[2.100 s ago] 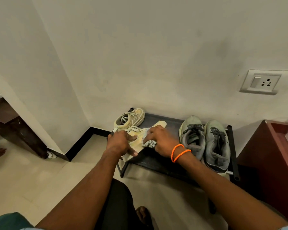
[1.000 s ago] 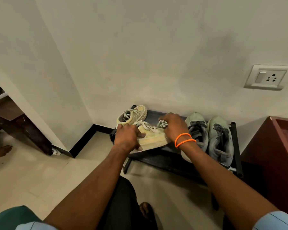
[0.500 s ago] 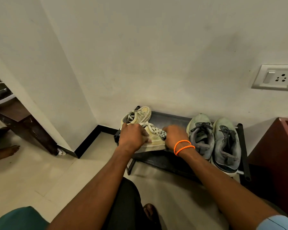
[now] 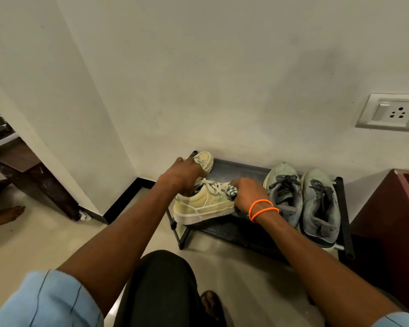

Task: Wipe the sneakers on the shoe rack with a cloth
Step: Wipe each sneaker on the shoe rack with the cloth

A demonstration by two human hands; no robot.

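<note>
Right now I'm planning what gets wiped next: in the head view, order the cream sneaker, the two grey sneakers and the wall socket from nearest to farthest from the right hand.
1. Cream sneaker: under the right hand, which grips the cloth.
2. Grey sneakers: just to its right on the rack.
3. Wall socket: up on the wall, far right.

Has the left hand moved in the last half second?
Yes. The left hand left the near cream sneaker and went back toward the wall, now over the far sneaker at the rack's rear.
</note>
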